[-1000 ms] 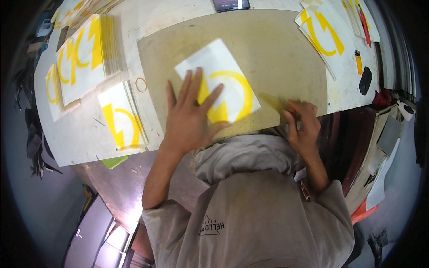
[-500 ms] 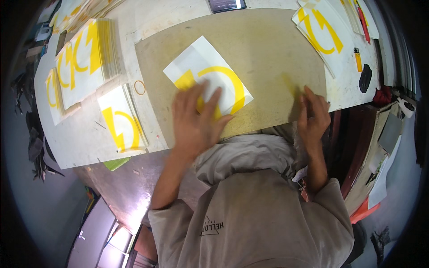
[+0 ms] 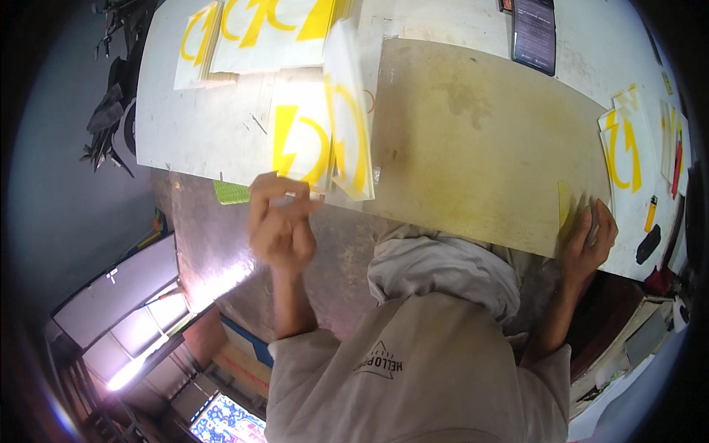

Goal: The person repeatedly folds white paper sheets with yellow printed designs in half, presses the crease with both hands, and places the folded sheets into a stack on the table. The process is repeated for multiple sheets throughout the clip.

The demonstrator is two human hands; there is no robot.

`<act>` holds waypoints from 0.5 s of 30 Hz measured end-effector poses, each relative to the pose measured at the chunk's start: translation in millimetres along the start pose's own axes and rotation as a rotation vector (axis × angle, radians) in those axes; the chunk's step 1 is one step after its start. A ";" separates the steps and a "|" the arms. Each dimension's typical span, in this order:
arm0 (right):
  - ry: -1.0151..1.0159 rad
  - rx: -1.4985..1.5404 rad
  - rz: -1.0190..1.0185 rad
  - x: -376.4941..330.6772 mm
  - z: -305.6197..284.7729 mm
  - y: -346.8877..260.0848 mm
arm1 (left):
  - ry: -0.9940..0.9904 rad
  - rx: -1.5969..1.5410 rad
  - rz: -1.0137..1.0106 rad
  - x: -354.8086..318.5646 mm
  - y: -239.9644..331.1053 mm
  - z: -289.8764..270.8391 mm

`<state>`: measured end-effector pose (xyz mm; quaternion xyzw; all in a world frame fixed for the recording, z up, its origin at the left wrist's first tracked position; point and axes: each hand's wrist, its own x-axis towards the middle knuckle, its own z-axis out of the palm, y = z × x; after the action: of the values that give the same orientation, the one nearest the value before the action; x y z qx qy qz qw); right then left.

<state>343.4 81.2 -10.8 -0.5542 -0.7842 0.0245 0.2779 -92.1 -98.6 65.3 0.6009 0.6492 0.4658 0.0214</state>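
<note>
My left hand is closed, its fingers curled and slightly blurred, at the lower corner of a small stack of white sheets printed with a yellow curved shape. Whether anything lies between its fingertips is hidden. Another white sheet with yellow print stands tilted and blurred against that stack's right side. At the board's right end, my right hand is closed around a thin yellow piece that sticks up beside the fingers. The tan board lies between the two hands.
Thicker stacks of yellow-printed sheets stand at the far left. A phone lies beyond the board. On the right are more printed sheets, a yellow lighter, a black object and a red pen-like tool.
The printed sheet has left the board for the small stack on the left, and my left hand has gone left too. The view has turned left. My right hand remains by the board's right end.
</note>
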 end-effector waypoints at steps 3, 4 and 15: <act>-0.021 0.079 -0.007 9.9 4.4 9.0 | -0.127 0.181 -0.249 -9.6 -5.7 -4.0; -0.019 0.089 -0.010 13.2 4.9 8.6 | -0.184 0.235 -0.228 -6.1 2.4 4.5; -0.037 0.146 0.005 10.3 0.0 -6.8 | -0.579 0.295 -0.084 -28.9 15.0 26.4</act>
<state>335.2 87.7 -4.2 -0.5339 -0.7840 0.0926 0.3028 -57.2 -108.8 44.5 0.6776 0.7009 0.1752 0.1373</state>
